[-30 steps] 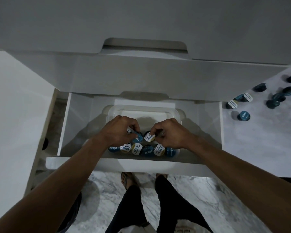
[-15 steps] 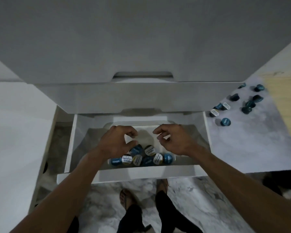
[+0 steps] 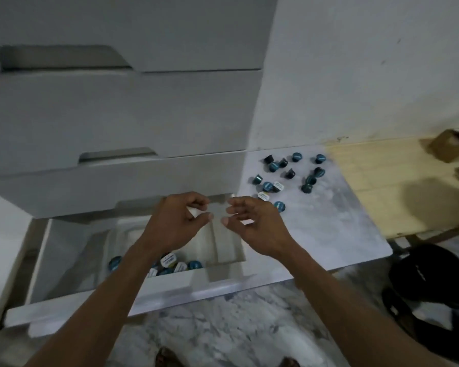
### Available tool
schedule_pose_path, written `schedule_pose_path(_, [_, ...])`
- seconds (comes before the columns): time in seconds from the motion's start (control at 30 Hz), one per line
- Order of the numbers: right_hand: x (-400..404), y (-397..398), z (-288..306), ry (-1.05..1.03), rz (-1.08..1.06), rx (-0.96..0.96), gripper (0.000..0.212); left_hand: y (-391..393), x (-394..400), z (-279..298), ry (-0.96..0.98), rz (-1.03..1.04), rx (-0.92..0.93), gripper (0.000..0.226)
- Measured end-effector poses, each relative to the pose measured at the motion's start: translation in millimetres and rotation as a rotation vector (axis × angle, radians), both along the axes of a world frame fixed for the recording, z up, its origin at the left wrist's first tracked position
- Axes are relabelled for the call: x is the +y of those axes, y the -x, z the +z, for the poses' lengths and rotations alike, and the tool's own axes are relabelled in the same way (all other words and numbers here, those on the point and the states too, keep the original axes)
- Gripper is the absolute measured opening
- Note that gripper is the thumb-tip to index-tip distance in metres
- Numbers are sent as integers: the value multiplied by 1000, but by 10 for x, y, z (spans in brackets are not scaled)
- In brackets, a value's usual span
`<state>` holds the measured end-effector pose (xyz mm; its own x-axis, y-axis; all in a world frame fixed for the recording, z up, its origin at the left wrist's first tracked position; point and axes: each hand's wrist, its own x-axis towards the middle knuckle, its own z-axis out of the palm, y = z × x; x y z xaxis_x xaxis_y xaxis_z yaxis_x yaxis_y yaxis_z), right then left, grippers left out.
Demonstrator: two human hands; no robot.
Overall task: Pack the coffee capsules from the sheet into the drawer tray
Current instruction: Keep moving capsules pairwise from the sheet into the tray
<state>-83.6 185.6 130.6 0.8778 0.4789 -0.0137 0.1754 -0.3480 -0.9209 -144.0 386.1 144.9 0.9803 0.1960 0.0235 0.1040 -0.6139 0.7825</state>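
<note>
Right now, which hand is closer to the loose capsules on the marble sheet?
Right. The right hand hovers at the sheet's near-left edge, its fingers beside the nearest loose capsules. The left hand hangs over the open drawer tray, farther left.

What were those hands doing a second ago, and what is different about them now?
A second ago both hands were down in the tray, fingers on the capsules there. Now the left hand and right hand have let go and lifted, empty, moving right toward the loose capsules on the sheet. The capsules in the drawer tray stayed where they were.
</note>
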Motion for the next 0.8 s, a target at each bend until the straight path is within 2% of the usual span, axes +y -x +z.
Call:
schedule_pose_path(0.13, [-994,-136,-25,22,-96,-21,34,-222,-1003,-24,39,16,14,19])
schedule_pose_path(0.37, [-2501,-519,-97,214,-218,-11,28,-621,-2431,-304,16,-26,117,24])
schedule_pose_path(0.53, [-2791,-1012,-219,266,-252,-18,23,-937,-2712,-445,-95,53,203,24])
schedule_pose_path(0.8, [-2715,-1779,-707,444,-137,-3,29,-1414,-2603,-1055,-158,323,247,29])
